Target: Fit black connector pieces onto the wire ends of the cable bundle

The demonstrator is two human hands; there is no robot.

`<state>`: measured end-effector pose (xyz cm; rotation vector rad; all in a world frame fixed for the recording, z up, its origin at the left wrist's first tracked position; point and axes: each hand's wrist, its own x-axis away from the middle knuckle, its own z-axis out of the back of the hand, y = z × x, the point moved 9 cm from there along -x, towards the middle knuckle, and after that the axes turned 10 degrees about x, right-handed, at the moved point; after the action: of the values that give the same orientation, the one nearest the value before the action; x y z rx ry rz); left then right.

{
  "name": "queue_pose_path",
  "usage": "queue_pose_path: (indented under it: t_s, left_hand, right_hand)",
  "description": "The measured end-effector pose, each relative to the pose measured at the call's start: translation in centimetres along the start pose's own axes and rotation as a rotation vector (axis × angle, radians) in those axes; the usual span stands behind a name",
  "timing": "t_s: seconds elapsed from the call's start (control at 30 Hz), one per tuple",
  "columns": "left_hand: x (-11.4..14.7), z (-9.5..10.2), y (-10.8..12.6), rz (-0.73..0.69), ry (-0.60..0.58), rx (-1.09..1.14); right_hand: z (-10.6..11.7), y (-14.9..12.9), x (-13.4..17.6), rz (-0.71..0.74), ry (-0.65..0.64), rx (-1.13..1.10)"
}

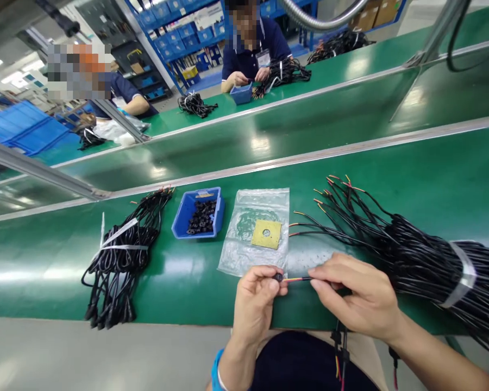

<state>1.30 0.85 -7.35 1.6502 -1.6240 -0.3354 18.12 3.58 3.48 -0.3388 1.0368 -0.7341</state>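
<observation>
My left hand pinches a small round black connector part between thumb and fingers. From that part, thin red and yellow wires run to the right into a black cable. My right hand is closed on the cable's end, its thumb and forefinger tips beside the bare coloured wires. Whether the wires pass through the connector part I cannot tell. Below my right hand hang black cable pieces with red and yellow wire ends. A clear zip bag with a yellow square sponge, holed in the middle, lies just beyond my hands.
At the right spreads a large tied bundle of black cables. A blue bin holds several small black parts, and another tied cable bundle lies left. Across the green bench, beyond a metal rail, two people sit working.
</observation>
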Motion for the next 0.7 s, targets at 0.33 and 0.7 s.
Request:
queue_pose_path:
  t_s: [0.33,0.7]
  left_hand:
    - [-0.2,-0.4,0.1,-0.001,-0.048,0.043]
    - [-0.1,-0.8,0.8,-0.182,-0.177,-0.083]
  right_hand:
    - [-0.7,0.2,0.5,0.024,-0.033,0.027]
    - [-1.0,0.1,0.7,0.062,-0.055,-0.004]
